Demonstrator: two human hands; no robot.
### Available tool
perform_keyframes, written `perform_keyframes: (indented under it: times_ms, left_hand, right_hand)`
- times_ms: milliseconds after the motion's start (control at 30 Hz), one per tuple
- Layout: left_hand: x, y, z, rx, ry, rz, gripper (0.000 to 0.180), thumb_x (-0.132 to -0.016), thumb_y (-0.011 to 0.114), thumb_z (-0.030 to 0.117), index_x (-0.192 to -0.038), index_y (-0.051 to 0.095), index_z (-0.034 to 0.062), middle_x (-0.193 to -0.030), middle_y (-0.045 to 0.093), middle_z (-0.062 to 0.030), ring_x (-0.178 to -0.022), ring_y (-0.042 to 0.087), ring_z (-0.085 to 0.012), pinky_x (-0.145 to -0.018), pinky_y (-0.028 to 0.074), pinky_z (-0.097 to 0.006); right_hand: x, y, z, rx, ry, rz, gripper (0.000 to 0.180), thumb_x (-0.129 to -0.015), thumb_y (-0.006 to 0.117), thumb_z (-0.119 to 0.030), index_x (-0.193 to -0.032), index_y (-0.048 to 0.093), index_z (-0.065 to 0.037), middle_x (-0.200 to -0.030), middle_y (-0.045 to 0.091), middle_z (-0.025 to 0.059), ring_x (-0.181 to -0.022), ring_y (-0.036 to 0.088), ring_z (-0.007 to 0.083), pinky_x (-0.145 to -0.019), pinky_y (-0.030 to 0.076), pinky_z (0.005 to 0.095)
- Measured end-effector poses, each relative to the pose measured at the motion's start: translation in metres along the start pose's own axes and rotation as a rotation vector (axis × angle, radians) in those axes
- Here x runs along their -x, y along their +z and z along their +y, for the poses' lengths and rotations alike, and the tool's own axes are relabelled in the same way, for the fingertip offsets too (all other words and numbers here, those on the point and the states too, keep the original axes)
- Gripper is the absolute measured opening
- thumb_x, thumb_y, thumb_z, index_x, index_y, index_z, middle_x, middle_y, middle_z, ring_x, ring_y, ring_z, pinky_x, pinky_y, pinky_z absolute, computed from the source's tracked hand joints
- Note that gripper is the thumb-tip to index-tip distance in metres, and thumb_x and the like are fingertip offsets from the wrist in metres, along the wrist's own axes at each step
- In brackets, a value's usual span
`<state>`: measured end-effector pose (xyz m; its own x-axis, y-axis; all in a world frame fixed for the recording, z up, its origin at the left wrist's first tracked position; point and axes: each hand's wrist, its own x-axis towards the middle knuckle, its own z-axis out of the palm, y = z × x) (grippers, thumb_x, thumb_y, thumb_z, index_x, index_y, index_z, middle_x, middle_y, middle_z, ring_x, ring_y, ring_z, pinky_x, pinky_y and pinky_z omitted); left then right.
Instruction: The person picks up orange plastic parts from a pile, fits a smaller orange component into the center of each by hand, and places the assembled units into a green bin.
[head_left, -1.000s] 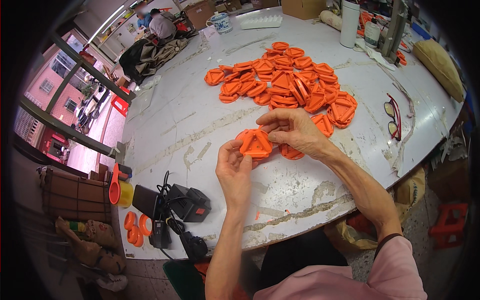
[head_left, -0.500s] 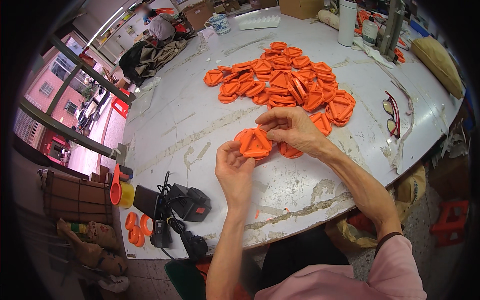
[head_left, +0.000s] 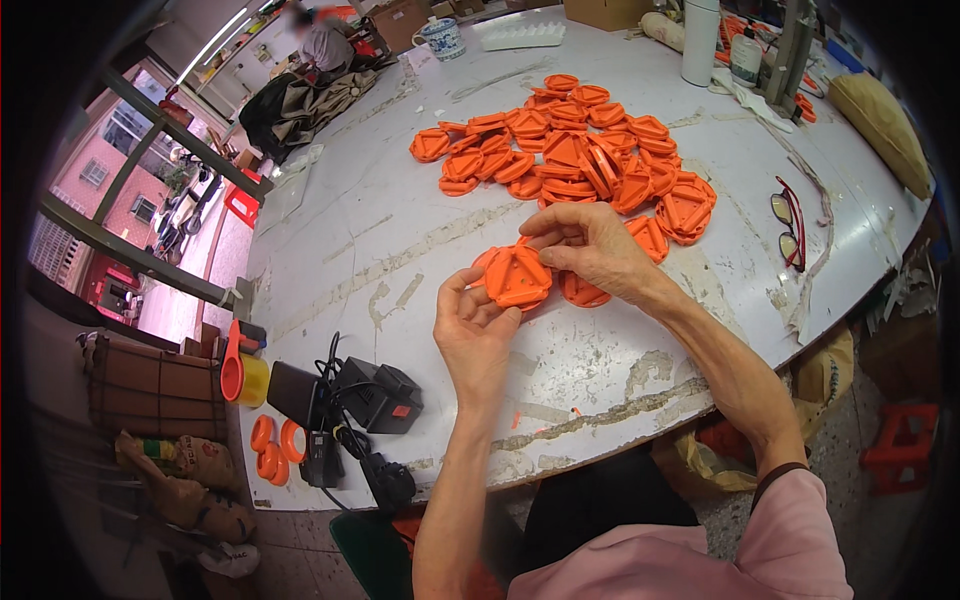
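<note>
A round orange plastic piece with a raised triangular frame [head_left: 520, 279] is held just above the table, its face toward me. My left hand [head_left: 478, 325] grips it from the lower left, thumb at the bottom edge and fingers behind. At its upper right edge, my right hand [head_left: 590, 250] has thumb and index finger pinched together; the fingers partly hide that edge. Beneath my right hand another orange piece [head_left: 583, 291] lies on the table. Just beyond is a heap of similar orange pieces [head_left: 565, 152], some stacked and some tilted.
On the white worn table [head_left: 340, 285] lie black power adapters with cables [head_left: 378, 395], orange rings [head_left: 267, 460] and a yellow-orange cup [head_left: 245, 378] at the left. Red-framed glasses [head_left: 788, 225] rest at the right. A white bottle [head_left: 700, 45] stands far right. Another person [head_left: 325, 48] sits far back.
The orange piece has tilted and turned slightly in my hands. Both hands stay close around it. The whole view has shifted a little, and the heap looks unchanged.
</note>
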<state>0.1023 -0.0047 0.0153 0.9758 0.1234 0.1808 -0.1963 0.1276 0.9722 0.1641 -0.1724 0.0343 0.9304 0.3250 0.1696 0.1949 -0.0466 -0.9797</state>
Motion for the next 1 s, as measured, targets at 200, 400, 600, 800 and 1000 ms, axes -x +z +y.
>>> perform_keyframes:
  times_ms: [200, 400, 600, 800, 1000]
  left_hand:
    - [0.001, -0.001, 0.002, -0.005, -0.008, -0.014, 0.051, -0.073, 0.063, -0.013, -0.117, 0.042, -0.0025, -0.101, 0.061, -0.0133, -0.092, 0.062, -0.0181, -0.080, 0.051, -0.026]
    - [0.002, -0.001, 0.006, 0.004, -0.004, -0.018, 0.051, -0.071, 0.064, -0.014, -0.116, 0.043, -0.0021, -0.101, 0.061, -0.0133, -0.093, 0.062, -0.0187, -0.083, 0.050, -0.028]
    - [0.002, 0.001, 0.003, 0.028, 0.002, -0.005, 0.051, -0.070, 0.065, -0.014, -0.114, 0.044, -0.0013, -0.101, 0.061, -0.0128, -0.093, 0.061, -0.0192, -0.084, 0.050, -0.029]
    - [0.002, 0.000, 0.006, 0.031, 0.021, 0.001, 0.047, -0.070, 0.059, -0.016, -0.113, 0.044, -0.0011, -0.103, 0.058, -0.0128, -0.094, 0.059, -0.0177, -0.081, 0.051, -0.027]
    - [0.003, 0.000, 0.003, 0.015, 0.053, -0.003, 0.046, -0.070, 0.055, -0.019, -0.111, 0.045, -0.0007, -0.104, 0.054, -0.0119, -0.093, 0.057, -0.0162, -0.077, 0.053, -0.024]
  right_hand:
    - [-0.001, 0.001, 0.004, 0.047, -0.029, 0.008, 0.029, -0.078, 0.057, 0.004, -0.107, 0.060, 0.005, -0.096, 0.063, 0.0065, -0.086, 0.060, 0.0114, -0.081, 0.050, 0.0249]
    - [-0.001, 0.002, 0.001, 0.059, -0.010, -0.003, 0.029, -0.078, 0.056, 0.004, -0.107, 0.060, 0.004, -0.096, 0.064, 0.0073, -0.088, 0.060, 0.0120, -0.082, 0.050, 0.0256]
    - [-0.001, 0.002, 0.004, 0.111, -0.060, 0.026, 0.029, -0.079, 0.056, 0.005, -0.107, 0.060, 0.004, -0.100, 0.063, 0.0079, -0.091, 0.061, 0.0129, -0.085, 0.049, 0.0258]
    - [0.000, 0.006, 0.002, 0.113, -0.138, 0.053, 0.029, -0.076, 0.054, 0.005, -0.104, 0.062, 0.004, -0.096, 0.067, 0.0120, -0.089, 0.065, 0.0180, -0.080, 0.052, 0.0289]
    - [0.002, 0.005, 0.001, 0.237, -0.152, 0.032, 0.029, -0.079, 0.053, 0.008, -0.106, 0.061, 0.003, -0.099, 0.065, 0.0083, -0.091, 0.063, 0.0133, -0.082, 0.051, 0.0251]
